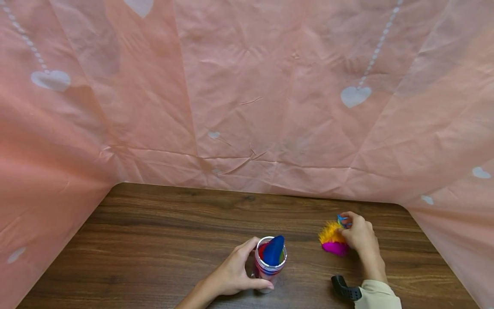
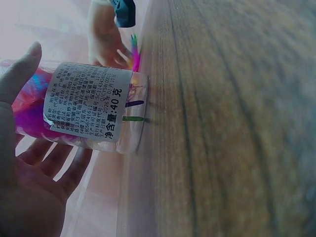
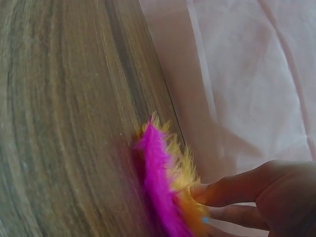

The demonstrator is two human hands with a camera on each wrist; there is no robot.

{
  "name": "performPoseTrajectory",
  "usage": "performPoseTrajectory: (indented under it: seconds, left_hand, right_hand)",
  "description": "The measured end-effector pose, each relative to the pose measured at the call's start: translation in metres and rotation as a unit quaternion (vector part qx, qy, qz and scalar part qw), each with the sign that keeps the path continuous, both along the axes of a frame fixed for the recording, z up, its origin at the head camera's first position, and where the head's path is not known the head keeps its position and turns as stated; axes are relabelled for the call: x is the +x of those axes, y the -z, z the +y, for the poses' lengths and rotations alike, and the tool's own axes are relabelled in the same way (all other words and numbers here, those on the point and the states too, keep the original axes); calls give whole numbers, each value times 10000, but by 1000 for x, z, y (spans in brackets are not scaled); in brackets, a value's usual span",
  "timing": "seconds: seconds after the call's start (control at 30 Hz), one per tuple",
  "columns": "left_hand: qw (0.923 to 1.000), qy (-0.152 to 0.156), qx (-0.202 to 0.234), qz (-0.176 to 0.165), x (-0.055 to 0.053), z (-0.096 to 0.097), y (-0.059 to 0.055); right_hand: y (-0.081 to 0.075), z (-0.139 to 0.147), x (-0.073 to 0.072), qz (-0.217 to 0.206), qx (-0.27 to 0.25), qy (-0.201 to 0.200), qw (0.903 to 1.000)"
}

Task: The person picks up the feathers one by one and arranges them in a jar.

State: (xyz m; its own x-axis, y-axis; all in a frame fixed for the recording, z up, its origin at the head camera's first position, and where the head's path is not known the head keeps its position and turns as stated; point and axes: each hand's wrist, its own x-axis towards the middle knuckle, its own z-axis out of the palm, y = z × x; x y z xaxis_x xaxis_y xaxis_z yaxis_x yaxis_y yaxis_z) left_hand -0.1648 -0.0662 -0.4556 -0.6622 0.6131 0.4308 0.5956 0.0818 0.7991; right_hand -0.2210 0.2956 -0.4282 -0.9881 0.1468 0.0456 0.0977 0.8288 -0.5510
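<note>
My left hand (image 1: 236, 269) wraps round a clear plastic jar (image 2: 131, 136) with a white printed label (image 2: 84, 101), thumb on one side and fingers on the other. A blue feather (image 1: 274, 251) sticks up out of its open mouth, with red and other colours packed inside. On the right, my right hand (image 1: 360, 234) pinches at a small bunch of feathers close over the table. An orange feather (image 1: 330, 232) and a magenta feather (image 3: 158, 173) lie together there, and a bit of blue feather (image 1: 341, 220) shows by the fingertips. In the right wrist view the thumb presses the orange one.
Dark wood-grain table (image 1: 173, 231) lies under everything. Pink cloth (image 1: 239, 86) with white hearts closes off the back and both sides. A black strap device (image 1: 345, 289) sits at the right wrist, beside a pale sleeve (image 1: 378, 296).
</note>
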Motion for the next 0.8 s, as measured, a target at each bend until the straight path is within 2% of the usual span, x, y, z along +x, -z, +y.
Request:
performPoseTrajectory:
  seconds: [0.23, 0.8]
  left_hand:
    - [10000, -52, -46, 71, 0, 0, 0]
    - [10000, -65, -49, 53, 0, 0, -1]
  right_hand:
    - [2, 0, -1, -224, 117, 139, 9996]
    - [-1, -1, 0, -22, 117, 363, 9993]
